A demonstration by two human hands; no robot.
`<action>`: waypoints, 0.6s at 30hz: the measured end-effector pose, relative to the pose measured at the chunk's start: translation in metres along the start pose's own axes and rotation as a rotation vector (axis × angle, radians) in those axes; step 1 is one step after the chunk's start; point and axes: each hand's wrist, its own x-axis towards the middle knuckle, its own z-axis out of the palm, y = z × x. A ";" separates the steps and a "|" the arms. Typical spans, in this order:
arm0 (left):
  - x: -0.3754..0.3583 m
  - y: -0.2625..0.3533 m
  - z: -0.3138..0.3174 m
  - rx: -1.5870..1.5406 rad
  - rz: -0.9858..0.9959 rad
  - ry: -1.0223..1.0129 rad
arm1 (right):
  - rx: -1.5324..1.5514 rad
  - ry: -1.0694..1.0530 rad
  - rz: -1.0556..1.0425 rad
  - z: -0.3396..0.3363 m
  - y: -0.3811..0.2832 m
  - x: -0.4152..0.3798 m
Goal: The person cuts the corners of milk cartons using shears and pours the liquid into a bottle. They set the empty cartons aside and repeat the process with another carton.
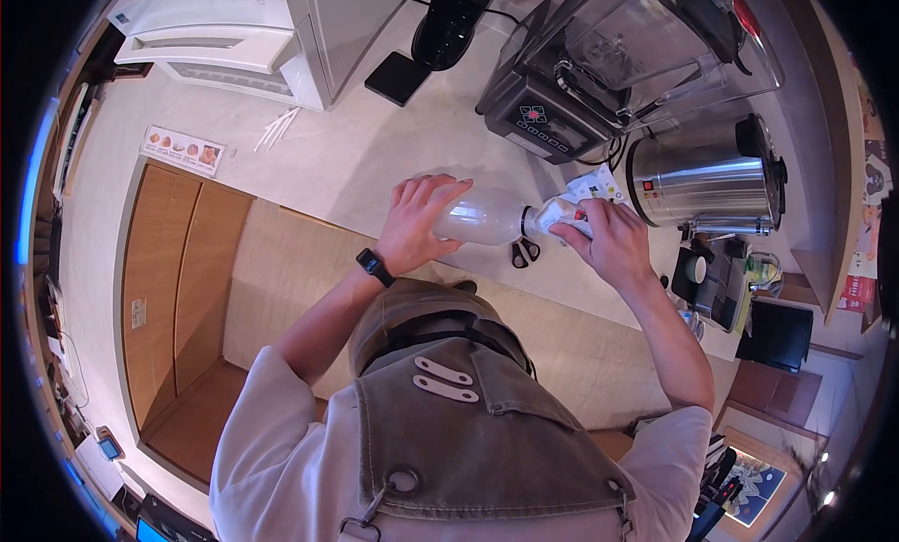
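My left hand (412, 226), with a dark watch at the wrist, is wrapped round the body of a clear, whitish plastic bottle (487, 214). The bottle appears sideways in view, its narrow end with a dark ring pointing right. At that end my right hand (613, 242) grips a crumpled white packet (562, 214) with small coloured print, its edge right at the bottle's mouth. More of a white printed wrapper (595, 182) shows behind the right fingers. Black-handled scissors (524, 253) lie on the counter just below the bottle's neck.
A big blender (538, 121) and a steel urn (707, 182) stand behind my right hand. At the back left are a white appliance (215, 60), white sticks (278, 128) and a picture card (183, 150). A black flat pad (398, 79) lies by a black machine (454, 32).
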 end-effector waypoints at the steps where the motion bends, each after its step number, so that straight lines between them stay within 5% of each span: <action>1: 0.000 0.000 0.000 -0.001 0.001 0.000 | 0.000 -0.008 0.004 0.000 0.000 0.000; 18: -0.001 -0.001 0.001 0.006 -0.002 -0.003 | 0.018 0.004 -0.009 0.000 0.001 0.001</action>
